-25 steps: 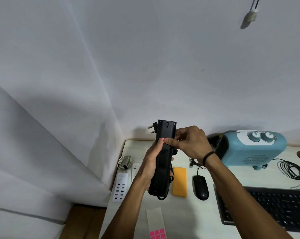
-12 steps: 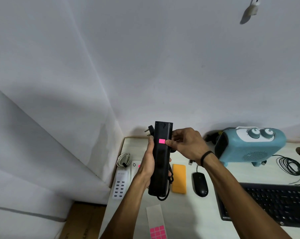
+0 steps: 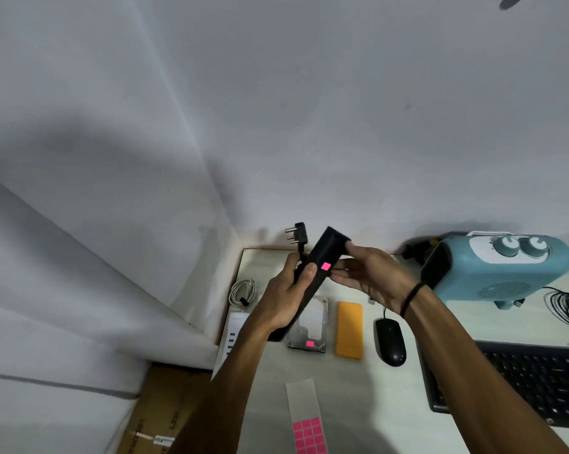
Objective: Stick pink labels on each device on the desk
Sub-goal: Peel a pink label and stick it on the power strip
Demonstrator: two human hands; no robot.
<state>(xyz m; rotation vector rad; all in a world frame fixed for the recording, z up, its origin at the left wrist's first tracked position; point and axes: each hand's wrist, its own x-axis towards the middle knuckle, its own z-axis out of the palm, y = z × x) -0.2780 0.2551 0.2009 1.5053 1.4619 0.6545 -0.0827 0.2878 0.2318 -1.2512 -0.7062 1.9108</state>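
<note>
While lifted clear of the desk [image 3: 352, 394] and tilted with the top end leaning right, risks a fall onto whatever lies below. Could also swing the upper end into the blue heater [image 3: 499, 273] standing near on the right, if turned carelessly on the way down. Well clear of the keyboard [image 3: 522, 381] at the near right edge.

Black power strip [image 3: 324, 253]: clasped round its middle by the left hand [image 3: 286, 296], fingers wrapped behind, thumb lying on the face just beside the sticker. Steadied at the upper end by the right hand [image 3: 371, 276], half open, thumb tip on the end and fingers stretched along the right edge, touching rather than gripping. Likely cause of a slip: weight carried by one hand alone, lower end jutting past the left wrist, unsupported.

Directly beneath: hard drive [image 3: 309, 322], already tagged pink, with orange power bank [image 3: 350, 329] and mouse [image 3: 390, 342] just to its right, both seemingly bare. Easily knocked if set down blind.

Loose plug [image 3: 298, 235] poking up behind the left hand; may snag on fingers or drag the cord.

Label sheet [image 3: 306, 421] flat at the near edge, between the forearms; could be swept off by a sleeve-less elbow.

Pink label [image 3: 326, 266] on the strip's face, between thumb and right fingertips; may lift at a corner if not pressed flat.
</note>
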